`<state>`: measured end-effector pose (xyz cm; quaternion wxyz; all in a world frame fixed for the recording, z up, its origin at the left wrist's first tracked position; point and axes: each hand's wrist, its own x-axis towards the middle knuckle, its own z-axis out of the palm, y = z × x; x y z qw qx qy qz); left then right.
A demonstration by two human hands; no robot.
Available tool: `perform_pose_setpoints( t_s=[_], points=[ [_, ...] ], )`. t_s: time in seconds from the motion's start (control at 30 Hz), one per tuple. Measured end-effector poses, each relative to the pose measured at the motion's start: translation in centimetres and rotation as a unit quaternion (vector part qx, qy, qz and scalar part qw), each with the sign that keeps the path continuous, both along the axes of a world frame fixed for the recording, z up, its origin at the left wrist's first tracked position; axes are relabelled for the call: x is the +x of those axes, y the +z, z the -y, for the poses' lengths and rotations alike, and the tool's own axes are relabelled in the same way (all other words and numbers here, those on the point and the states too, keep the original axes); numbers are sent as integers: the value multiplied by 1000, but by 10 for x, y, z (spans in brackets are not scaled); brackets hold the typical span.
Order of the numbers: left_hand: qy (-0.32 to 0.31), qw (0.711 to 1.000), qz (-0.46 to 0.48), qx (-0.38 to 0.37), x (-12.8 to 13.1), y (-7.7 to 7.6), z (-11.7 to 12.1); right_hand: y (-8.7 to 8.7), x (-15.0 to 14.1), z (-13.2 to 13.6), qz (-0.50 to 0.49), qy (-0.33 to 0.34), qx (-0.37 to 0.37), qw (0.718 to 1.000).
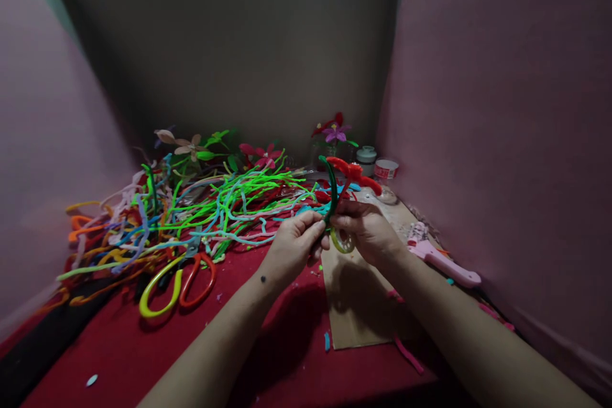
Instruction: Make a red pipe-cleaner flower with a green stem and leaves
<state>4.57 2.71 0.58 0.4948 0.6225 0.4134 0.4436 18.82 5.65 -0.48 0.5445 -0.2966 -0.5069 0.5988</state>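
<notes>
Out in front of me, my left hand [302,237] is closed, pinching the base of a dark green pipe-cleaner leaf [333,188] that curves upward. My right hand [364,227] is closed close beside it, its fingertips at the stem of a red pipe-cleaner flower [352,172], which tilts to the right above the knuckles. Just under the right fingers shows a yellowish roll of tape [342,242]; whether those fingers hold it I cannot tell. The fingers partly hide the point where leaf and stem meet.
Loose pipe cleaners [229,204] heap across the left and back. Scissors [179,284] with yellow and red handles lie before them. Cardboard [351,325] lies under my hands, a pink-handled tool [447,262] at right. Finished flowers [336,132] and a small jar [366,156] stand behind.
</notes>
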Motion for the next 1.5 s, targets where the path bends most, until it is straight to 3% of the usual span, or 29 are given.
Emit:
perform_pose_setpoints(
  t_s=[0.1, 0.23, 0.3, 0.4, 0.5, 0.6, 0.7, 0.8, 0.97, 1.07, 1.5],
  points=[
    [69, 981, -117, 135, 3, -3, 1, -1, -3, 2, 14, -34, 3, 999],
    [126, 902, -266, 316, 1, -12, 0, -2, -6, 4, 55, -81, 31, 995],
    [137, 878, -294, 351, -1, -16, -1, -2, -7, 4, 51, -94, 34, 994],
    [154, 866, -305, 365, -1, -18, -3, -2, -8, 4, 21, -72, 44, 996],
    [163, 875, -297, 347, 0, -16, -2, -2, -6, 3, 31, -44, 75, 996],
    [151, 916, -249, 275, 2, -12, 1, 0, -3, 3, 55, -45, 93, 993],
    [112, 969, -141, 167, 4, -7, 3, 3, -1, 4, 81, -54, 111, 989],
    [49, 996, 1, 74, 7, -6, 5, 7, 1, 5, 62, -37, 87, 994],
    [-44, 988, 149, 8, 7, -8, 4, 9, 7, 3, -43, 82, -2, 996],
    [-91, 979, 181, -19, 6, -8, 3, 10, 9, 3, -49, 85, 9, 995],
    [-97, 990, 103, -4, -5, 2, 2, 9, 4, 8, -28, 71, 52, 996]
  ],
)
